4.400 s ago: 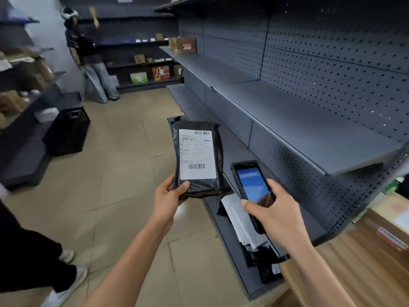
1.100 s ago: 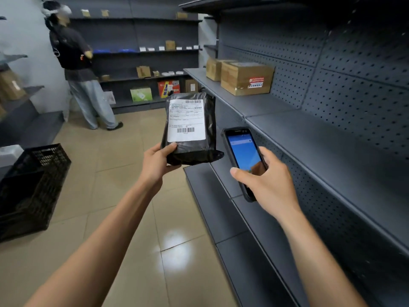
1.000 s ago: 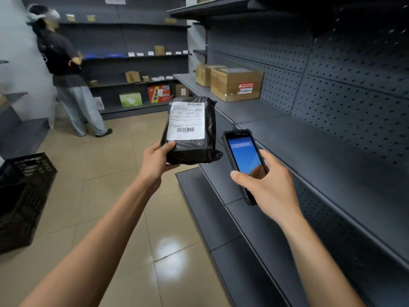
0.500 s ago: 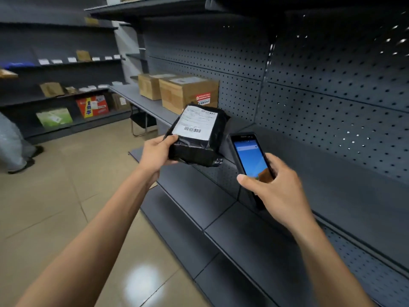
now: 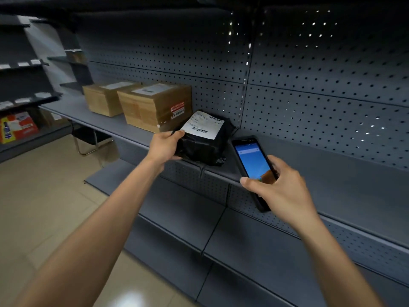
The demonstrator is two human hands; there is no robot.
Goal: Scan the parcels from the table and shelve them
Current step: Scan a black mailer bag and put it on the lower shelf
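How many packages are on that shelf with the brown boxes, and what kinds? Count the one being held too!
Brown cardboard boxes: 2, the near box and the far box.
Black plastic parcels: 1, the black parcel, which the left hand grips at the shelf beside the near box.
Total: 3

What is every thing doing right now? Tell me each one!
black parcel: on the shelf, label up, gripped.
left hand: holds the parcel's near end.
scanner: screen lit blue, held tilted.
right hand: grips the scanner.
two cardboard boxes: closed, taped, side by side on the shelf.
shelf: bare to the right of the parcel.
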